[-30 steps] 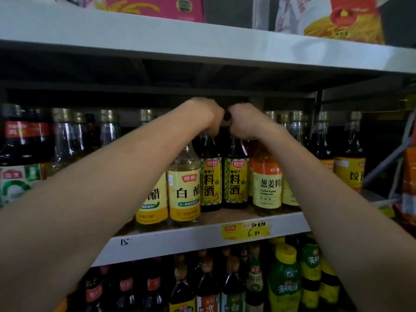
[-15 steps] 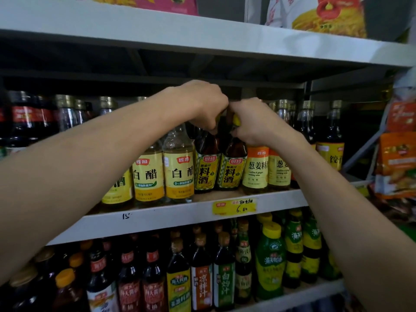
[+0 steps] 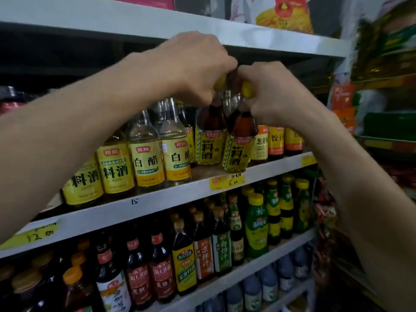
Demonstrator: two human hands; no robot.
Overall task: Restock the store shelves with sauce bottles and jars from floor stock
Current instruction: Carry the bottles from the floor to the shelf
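Two forearms come up from the lower corners, and each ends in a hand closed on a bottle top. The left hand (image 3: 198, 68) has its fingers curled tight round the yellow cap and neck of the left brown bottle (image 3: 210, 140). The right hand (image 3: 274, 95) grips the right brown bottle (image 3: 239, 152) in the same way, and the knuckles of both hands touch. Both bottles are at the middle shelf (image 3: 168, 197), in the gap between the clear vinegar bottles (image 3: 147, 161) and the orange-label bottles (image 3: 275, 143). The right one leans, and its foot is at the very front edge; I cannot tell if it rests fully on the board. Here is the risk, I think: if the fingers let go while it leans, it may tip forward and fall off the shelf. Also, a push that is too hard can knock the glass neighbours behind. Farther up, the upper shelf (image 3: 135, 21) is close over the hands, so lifting high may strike it.
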